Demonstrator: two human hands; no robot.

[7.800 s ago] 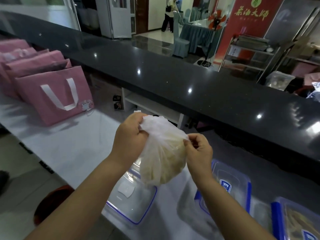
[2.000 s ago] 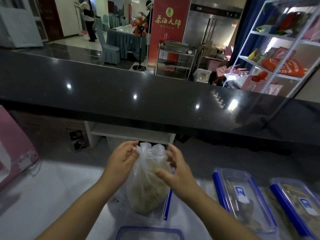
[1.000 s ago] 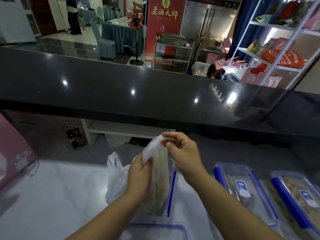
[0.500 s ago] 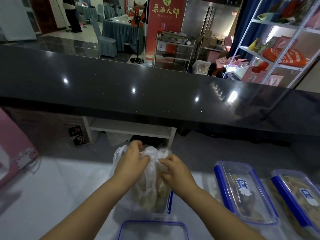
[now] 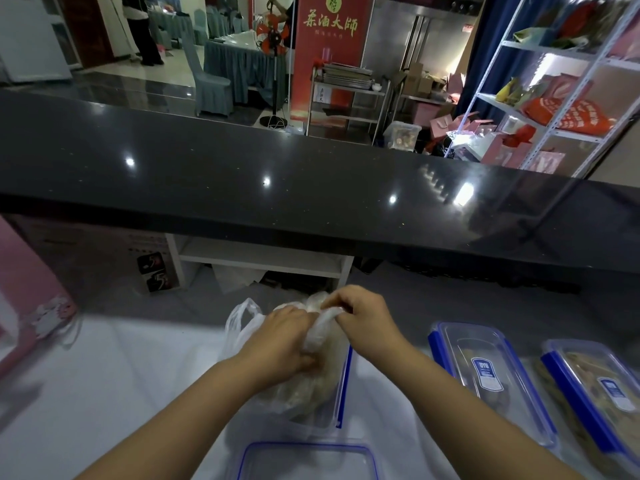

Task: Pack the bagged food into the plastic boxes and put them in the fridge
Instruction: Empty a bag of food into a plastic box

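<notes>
Bagged food (image 5: pixel 308 393) is kept inside the open plastic box (image 5: pixel 341 403) on the white table (image 5: pixel 104 393), as it was half a second ago. Its twisted top is now pinched by the right hand (image 5: pixel 362 317) and drawn a little upward. The left hand (image 5: pixel 282 341), before at the top, is now placed lower, its curled fingers gripping the bag's side. A closed box (image 5: pixel 485 375) and a second closed box (image 5: pixel 599 386) are seen at the right.
</notes>
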